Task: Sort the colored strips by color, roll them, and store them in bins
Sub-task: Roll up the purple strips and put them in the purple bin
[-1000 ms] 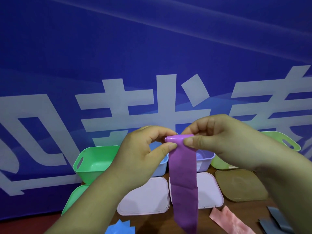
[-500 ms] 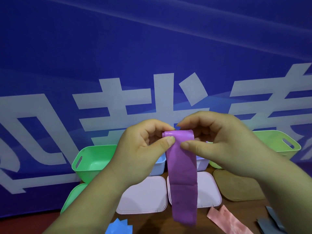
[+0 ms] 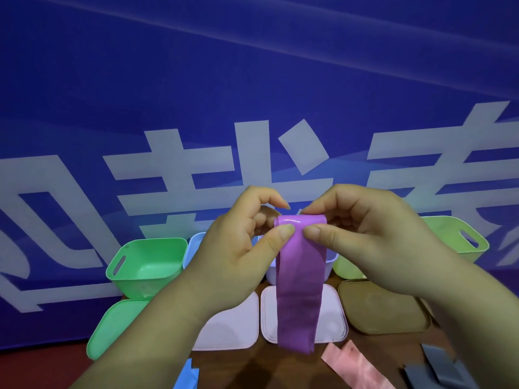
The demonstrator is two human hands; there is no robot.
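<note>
A purple strip hangs in the air in front of me, its top end wound into a small roll. My left hand pinches the roll's left end between thumb and fingers. My right hand pinches its right end the same way. The strip's loose tail reaches down over the lids on the table. Behind my hands stands a row of bins: a green bin, a pale blue bin, a lavender bin and a yellow-green bin.
Lids lie in front of the bins: a green lid, two pink lids and a tan lid. A pink strip, grey strips and a blue strip lie on the brown table. A blue banner is the backdrop.
The hanging tail of the purple strip has grown shorter as both hands wind it onto the roll. The roll looks slightly thicker, and my hands stay in about the same place.
</note>
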